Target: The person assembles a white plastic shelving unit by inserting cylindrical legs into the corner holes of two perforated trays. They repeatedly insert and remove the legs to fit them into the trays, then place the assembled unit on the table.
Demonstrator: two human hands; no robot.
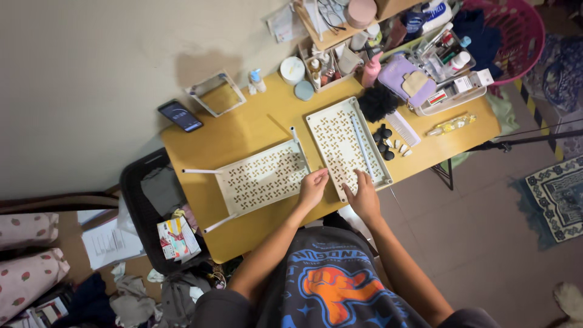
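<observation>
— Two perforated cream panels (306, 159) lie side by side on the yellow table (243, 130); why?

— Both hands press flat, fingers spread, gripping nothing: left hand (313, 187) at their seam, right hand (363, 192) steadying the farther panel.

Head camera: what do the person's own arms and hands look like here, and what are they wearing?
Both arms are bare from the shoulder area down, with no sleeves reaching the forearms. The left hand and right hand show no gloves; rings, a watch or bracelets cannot be made out at this size. The person wears a dark grey T-shirt with a blue and orange printed graphic on the front.
</observation>
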